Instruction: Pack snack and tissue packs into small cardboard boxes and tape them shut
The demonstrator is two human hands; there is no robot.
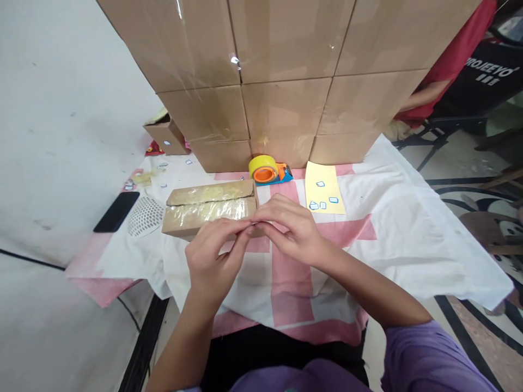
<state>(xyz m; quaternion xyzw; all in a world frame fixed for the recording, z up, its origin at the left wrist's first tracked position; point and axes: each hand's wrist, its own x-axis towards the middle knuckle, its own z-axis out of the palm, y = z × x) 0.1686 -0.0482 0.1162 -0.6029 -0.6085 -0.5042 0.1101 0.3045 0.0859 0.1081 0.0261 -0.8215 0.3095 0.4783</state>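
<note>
My left hand (pixel 218 253) and my right hand (pixel 292 228) meet fingertip to fingertip, just in front of the right end of a taped cardboard box (pixel 208 209). Thumbs and forefingers are pinched together on both hands. Whatever lies between them, if anything, is too small to make out. Clear tape runs along the seam on the box's top. Behind my fingers stands a tape dispenser (pixel 269 170) with a yellow roll. To the right a yellow sheet (pixel 324 190) lies flat, bearing several small blue-edged stickers (pixel 321 184).
A tall stack of cardboard boxes (pixel 286 106) stands at the back of the cloth-covered table (pixel 392 234). On the left are a black phone (pixel 116 212), a white mesh piece (pixel 146 216) and a small open box (pixel 167 135). Another person in a red sleeve (pixel 457 60) is at the right.
</note>
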